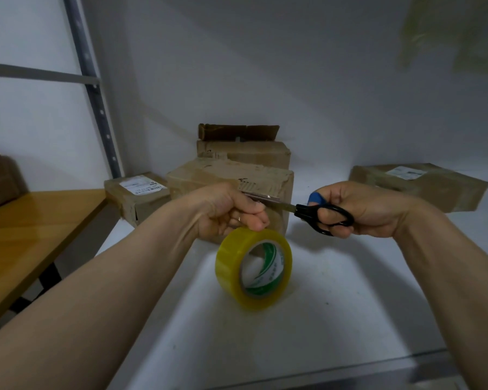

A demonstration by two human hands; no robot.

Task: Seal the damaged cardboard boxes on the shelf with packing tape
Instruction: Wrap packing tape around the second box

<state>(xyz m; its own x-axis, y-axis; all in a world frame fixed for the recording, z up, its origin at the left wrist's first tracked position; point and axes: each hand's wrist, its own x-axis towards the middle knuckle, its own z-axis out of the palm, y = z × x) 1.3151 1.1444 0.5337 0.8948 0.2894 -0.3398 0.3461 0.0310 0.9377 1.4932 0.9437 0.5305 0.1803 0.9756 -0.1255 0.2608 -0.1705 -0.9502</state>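
**Now the scissors come to the tape**

We have both hands at mid-frame, close to each other but not touching. Our left hand [231, 209] is curled over the top of the tape roll [228, 257], fingertips pinching there; a glint of clear strip seems to run from it along the blades, though we cannot make out its edges. Our right hand [361, 209] is clamped through the black loops of the scissors [321, 213], blades pointing left toward the left hand. The roll sits just below the left hand, over the white shelf [350, 291]; whether it rests there or hangs we cannot tell.

Behind the hands stands the centre box [209, 175], creased along its top, with a torn-flapped box [251, 153] behind it, a small labelled box [130, 195] to the left and a flat box [434, 187] at right. A wooden counter [40, 215] fills the left edge.

We judge the roll light and rigid, best held by its core or rim. The film itself is thin, slick and clingy, so we should keep it taut and pinch only the very end. The cardboard looks soft and dented; we would press the tape down gently along the seams.
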